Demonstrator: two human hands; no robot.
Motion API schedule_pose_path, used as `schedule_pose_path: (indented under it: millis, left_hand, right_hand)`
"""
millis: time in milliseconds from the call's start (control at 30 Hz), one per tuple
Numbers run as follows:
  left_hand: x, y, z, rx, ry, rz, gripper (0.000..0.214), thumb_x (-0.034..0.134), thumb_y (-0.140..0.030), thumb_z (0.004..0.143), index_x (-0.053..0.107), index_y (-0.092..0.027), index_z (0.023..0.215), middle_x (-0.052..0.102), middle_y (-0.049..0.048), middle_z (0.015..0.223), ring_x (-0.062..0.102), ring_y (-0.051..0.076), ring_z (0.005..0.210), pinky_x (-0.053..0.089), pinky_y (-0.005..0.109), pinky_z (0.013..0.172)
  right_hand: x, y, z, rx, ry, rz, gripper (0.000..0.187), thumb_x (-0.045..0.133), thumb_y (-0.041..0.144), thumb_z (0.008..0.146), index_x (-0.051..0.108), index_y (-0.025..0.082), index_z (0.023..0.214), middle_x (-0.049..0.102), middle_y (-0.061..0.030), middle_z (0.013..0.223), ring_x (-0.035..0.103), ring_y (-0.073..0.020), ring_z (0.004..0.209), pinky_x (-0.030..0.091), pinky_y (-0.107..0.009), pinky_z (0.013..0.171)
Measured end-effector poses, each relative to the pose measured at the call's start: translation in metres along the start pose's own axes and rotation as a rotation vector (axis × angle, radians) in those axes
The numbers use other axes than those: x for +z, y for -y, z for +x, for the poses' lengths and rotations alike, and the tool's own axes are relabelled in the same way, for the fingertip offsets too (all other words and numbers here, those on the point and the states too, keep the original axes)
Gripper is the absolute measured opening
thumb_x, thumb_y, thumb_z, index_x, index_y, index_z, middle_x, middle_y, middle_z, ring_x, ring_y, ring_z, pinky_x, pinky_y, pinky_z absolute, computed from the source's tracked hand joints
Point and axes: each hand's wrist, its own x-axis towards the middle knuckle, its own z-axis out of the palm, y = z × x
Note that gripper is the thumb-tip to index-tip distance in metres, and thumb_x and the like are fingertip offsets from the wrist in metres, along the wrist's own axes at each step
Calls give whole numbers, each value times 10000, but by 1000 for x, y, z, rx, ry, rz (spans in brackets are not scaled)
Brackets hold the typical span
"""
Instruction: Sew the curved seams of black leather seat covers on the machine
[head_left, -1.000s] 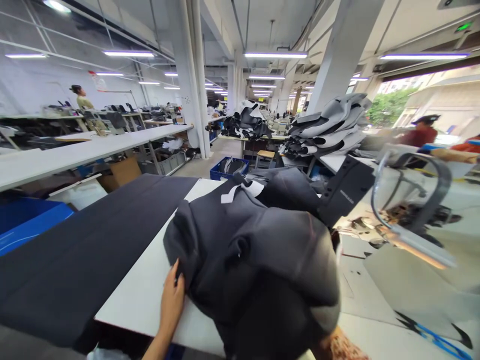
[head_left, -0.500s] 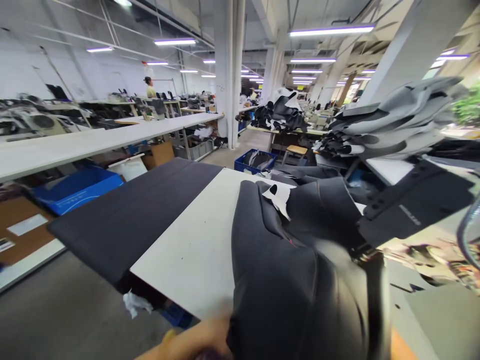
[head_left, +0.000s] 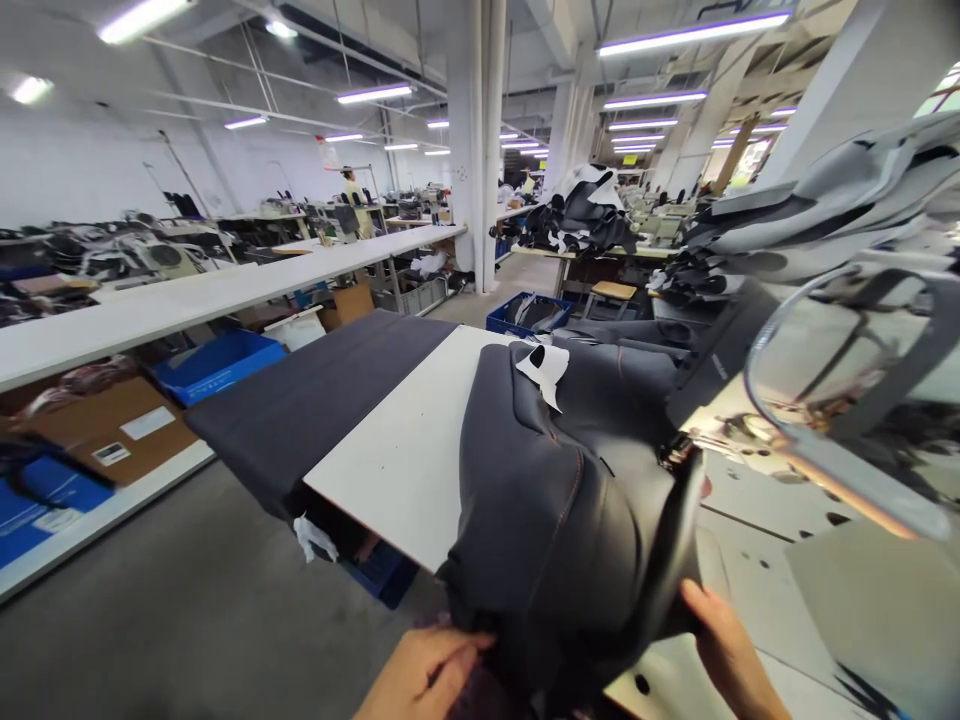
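Note:
A large black leather-like cover (head_left: 525, 520) with reddish stitching lies bunched across the sewing table. Its far part carries a white scrap (head_left: 546, 372). At the lower centre, my left hand (head_left: 427, 668) is closed on the cover's near left edge, the fingertips partly hidden in the folds. My right hand (head_left: 726, 640) grips the cover's right edge, thumb on top and the other fingers underneath. Just beyond that edge stands a sewing machine (head_left: 705, 375); the cover passes close to its lit needle area, where contact is hard to make out.
A curved lamp arm (head_left: 761, 350) reaches over the machine. White tabletop (head_left: 405, 450) and a dark padded surface (head_left: 322, 400) extend leftward. Piled grey and black pieces (head_left: 825, 215) rise behind the machine. A blue crate (head_left: 529, 312) and stool (head_left: 611, 292) stand beyond.
Both hands have come more fully into view, lower down on the cover. The cover's raised right part has folded lower. My view has turned a little to the left and down.

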Motion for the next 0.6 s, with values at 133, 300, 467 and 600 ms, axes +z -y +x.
schedule_pose_path:
  millis: [133, 300, 467, 600]
  left_hand:
    - [2, -12, 35, 15, -334, -325, 280, 616, -449, 768, 669, -247, 955, 670, 15, 810, 588, 167, 716, 479, 267, 713]
    - [-15, -41, 93, 208, -593, -785, 337, 499, -524, 816, 579, -221, 938, 636, 8, 877, 604, 164, 827, 483, 318, 834]
    - [15, -35, 108, 201, -594, -815, 397, 546, -516, 755, 622, -182, 956, 672, 65, 970, 565, 260, 1092, 400, 417, 1013]
    - [40, 1, 95, 284, -771, -517, 534, 567, -607, 715, 582, -196, 1057, 605, 87, 1166, 439, 266, 1248, 311, 395, 1098]
  right_hand:
    - [41, 22, -15, 184, 286, 68, 416, 818, 451, 462, 724, 182, 766, 714, -90, 784, 652, -297, 843, 493, -470, 867]
    - [92, 19, -38, 169, 186, 364, 546, 759, 614, 462, 714, 228, 846, 713, -70, 952, 610, -294, 1023, 447, -478, 961]
    - [94, 4, -36, 122, -43, 428, 642, 760, 583, 483, 670, 236, 1015, 710, -40, 975, 599, -277, 1048, 457, -456, 965]
    - [87, 7, -34, 66, -51, 417, 608, 793, 496, 495, 648, 235, 1025, 713, -13, 957, 625, -275, 998, 485, -441, 931]
